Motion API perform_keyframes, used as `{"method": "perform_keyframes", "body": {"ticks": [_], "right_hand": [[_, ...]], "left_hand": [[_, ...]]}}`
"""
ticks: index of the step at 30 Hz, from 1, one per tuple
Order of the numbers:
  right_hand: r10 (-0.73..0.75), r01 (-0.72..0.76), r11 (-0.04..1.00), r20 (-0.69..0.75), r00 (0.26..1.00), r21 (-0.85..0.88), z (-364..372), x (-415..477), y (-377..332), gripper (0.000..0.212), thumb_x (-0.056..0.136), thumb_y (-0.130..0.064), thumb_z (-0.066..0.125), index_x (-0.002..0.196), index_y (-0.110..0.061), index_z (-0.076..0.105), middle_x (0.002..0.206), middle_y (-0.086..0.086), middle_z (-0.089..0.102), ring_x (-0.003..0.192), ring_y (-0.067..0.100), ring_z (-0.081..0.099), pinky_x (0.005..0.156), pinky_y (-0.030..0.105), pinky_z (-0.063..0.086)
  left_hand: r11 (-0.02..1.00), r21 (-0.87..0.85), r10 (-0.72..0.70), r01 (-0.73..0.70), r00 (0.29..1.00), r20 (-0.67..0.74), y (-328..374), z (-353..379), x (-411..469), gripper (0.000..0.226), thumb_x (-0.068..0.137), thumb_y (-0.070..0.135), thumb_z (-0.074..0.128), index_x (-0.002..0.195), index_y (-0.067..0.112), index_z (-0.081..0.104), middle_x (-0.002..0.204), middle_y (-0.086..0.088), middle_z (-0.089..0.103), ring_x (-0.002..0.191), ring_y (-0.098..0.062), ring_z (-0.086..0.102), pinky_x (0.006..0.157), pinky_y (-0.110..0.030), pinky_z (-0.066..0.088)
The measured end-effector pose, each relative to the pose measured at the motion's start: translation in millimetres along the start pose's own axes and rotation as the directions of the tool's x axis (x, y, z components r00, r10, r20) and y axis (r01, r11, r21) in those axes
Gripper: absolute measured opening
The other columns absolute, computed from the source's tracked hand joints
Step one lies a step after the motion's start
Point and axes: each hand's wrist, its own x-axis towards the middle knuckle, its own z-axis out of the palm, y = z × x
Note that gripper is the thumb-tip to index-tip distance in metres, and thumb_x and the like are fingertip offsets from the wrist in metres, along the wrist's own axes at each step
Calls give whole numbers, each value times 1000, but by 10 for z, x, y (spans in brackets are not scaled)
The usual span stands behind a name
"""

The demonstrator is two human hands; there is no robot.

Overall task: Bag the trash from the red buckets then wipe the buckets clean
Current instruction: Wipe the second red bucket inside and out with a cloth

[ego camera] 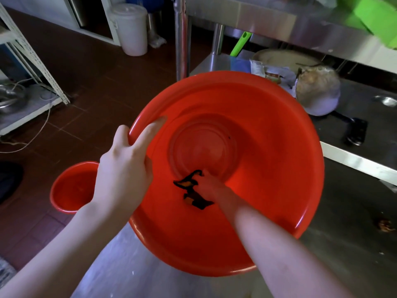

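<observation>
A large red bucket (268, 168) fills the middle of the view, tilted toward me over the steel table. My left hand (124, 168) grips its left rim, thumb outside and fingers inside. My right hand (212, 186) reaches deep into the bucket and holds a dark cloth with orange patches (193, 190) against the lower inner wall near the bottom. The bucket's floor shows no trash. A second, smaller red bucket (71, 188) stands on the floor at the lower left, partly hidden by my left wrist.
A steel table (354, 244) runs under and to the right of the bucket, with a small brown scrap (385, 225) on it. Behind are a bagged pan (318, 91), a dark phone (356, 131), a white lidded bin (131, 29), a metal rack (32, 61) and a cable.
</observation>
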Motion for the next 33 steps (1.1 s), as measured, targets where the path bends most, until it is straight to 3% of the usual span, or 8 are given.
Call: {"method": "perform_keyframes", "body": {"ticks": [2, 4, 6, 9, 14, 21, 29, 33], "right_hand": [[145, -157, 963, -70, 987, -217, -85, -77, 276, 42, 99, -30, 39, 139, -21, 46, 150, 10, 33, 138, 35, 33, 115, 57, 19], [239, -308, 895, -235, 942, -323, -293, -127, 516, 46, 99, -32, 37, 143, -21, 42, 153, 9, 30, 140, 38, 30, 119, 54, 5], [223, -348, 856, -335, 915, -382, -554, -98, 647, 54, 100, -41, 36, 149, -19, 31, 158, 12, 23, 146, 37, 19, 121, 47, -2], [177, -330, 839, -356, 918, -434, -853, 53, 620, 67, 98, -51, 37, 154, -22, 15, 163, 10, 9, 149, 31, 9, 121, 42, -6], [223, -330, 914, -385, 895, -236, -665, 76, 518, 87, 85, -44, 63, 152, -19, 13, 159, 19, 14, 140, 33, 29, 117, 43, 14], [383, -400, 917, -314, 869, 13, 17, -100, 414, 71, 83, -48, 55, 144, -21, 31, 145, 23, 39, 133, 33, 36, 110, 43, 21], [156, -267, 940, -426, 891, -213, -638, 120, 676, 70, 88, -41, 55, 147, -19, 24, 160, 16, 14, 139, 32, 27, 113, 42, 21], [216, -285, 953, -438, 873, -99, -421, 31, 630, 71, 85, -36, 60, 146, -18, 28, 159, 17, 16, 137, 34, 30, 113, 44, 22]], "left_hand": [[1000, -9, -1, 2, 1000, 15, 24, -11, -11, 79, 79, -9, 57, 145, 33, 43, 87, -7, 34, 46, -17, 34, 45, -25, 36], [1000, -15, 4, -3, 1000, 28, 46, -15, -17, 79, 79, -9, 58, 145, 31, 43, 87, -7, 35, 46, -14, 34, 44, -23, 34], [1000, -13, 3, -2, 999, 38, 72, -11, -21, 79, 80, -8, 57, 146, 31, 42, 87, -6, 35, 45, -13, 34, 43, -20, 32], [1000, -15, -4, 5, 999, 41, 111, -1, -40, 79, 80, -8, 58, 146, 32, 42, 87, -6, 34, 44, -15, 34, 39, -25, 37], [1000, 12, -10, 10, 1000, 12, 96, 13, -14, 79, 77, -9, 58, 145, 31, 43, 87, -7, 34, 45, -14, 32, 42, -26, 37], [1000, 20, -12, 12, 1000, -2, 157, 18, -30, 82, 74, -11, 58, 144, 31, 45, 84, -5, 33, 46, -12, 29, 44, -16, 24], [1000, 15, -24, 24, 1000, 4, 192, 13, -33, 81, 74, -11, 57, 143, 31, 47, 84, -5, 33, 47, -11, 29, 46, -15, 24], [999, 31, -34, 34, 999, -7, 170, 9, -17, 81, 74, -11, 59, 143, 30, 48, 83, -6, 34, 47, -11, 30, 46, -15, 23]]}}
